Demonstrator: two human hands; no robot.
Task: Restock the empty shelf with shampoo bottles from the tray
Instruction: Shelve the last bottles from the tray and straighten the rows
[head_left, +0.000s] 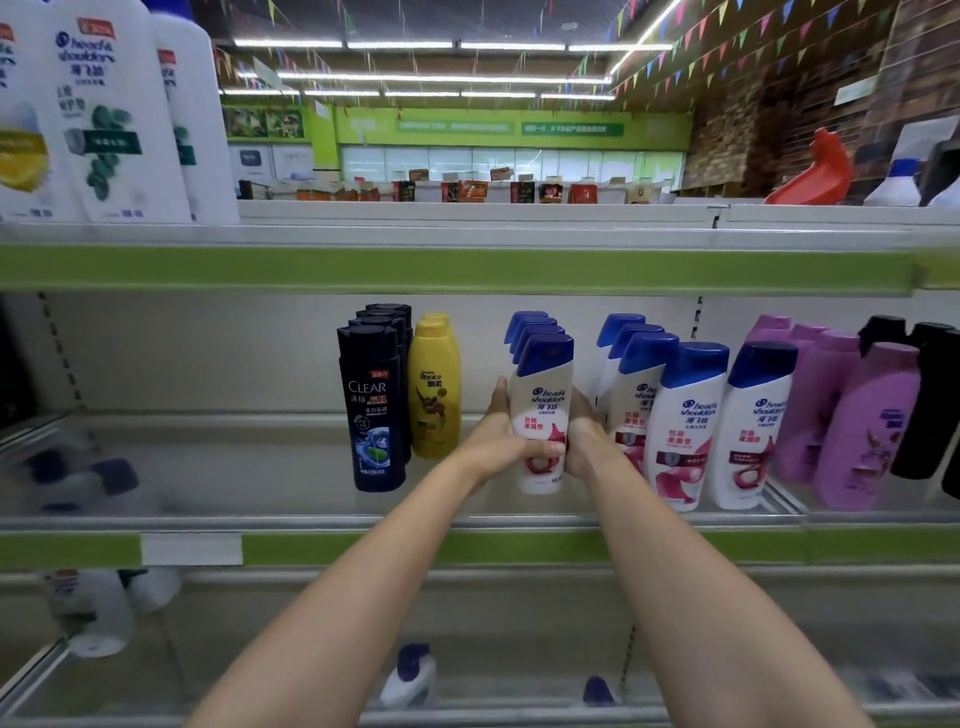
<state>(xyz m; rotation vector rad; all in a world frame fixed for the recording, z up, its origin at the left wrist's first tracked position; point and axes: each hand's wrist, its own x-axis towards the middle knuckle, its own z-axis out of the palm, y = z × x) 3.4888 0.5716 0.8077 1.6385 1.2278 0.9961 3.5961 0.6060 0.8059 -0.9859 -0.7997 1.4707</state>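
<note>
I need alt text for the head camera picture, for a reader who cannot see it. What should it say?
Both hands, left hand and right hand, hold a white Head & Shoulders bottle with a blue cap upright on the middle shelf. A dark Clear bottle and a yellow bottle stand to its left, more white bottles to its right.

Smooth white plastic with a soft sheen on the shampoo bottle (540, 415), capped in glossy blue plastic and fronted by a slick printed label, and beside it the dark navy bottles (373, 410) gleam harder while the yellow bottle (434, 395) looks satiny. The shelf (249, 467) shows painted metal, pale and smooth with a dull reflection, edged by a matt green plastic strip (467, 545) carrying a white paper-like tag (191, 548). Over on the right, purple bottles (857, 426) read as matt, pearly plastic, the black ones (930, 405) flatter.
</note>
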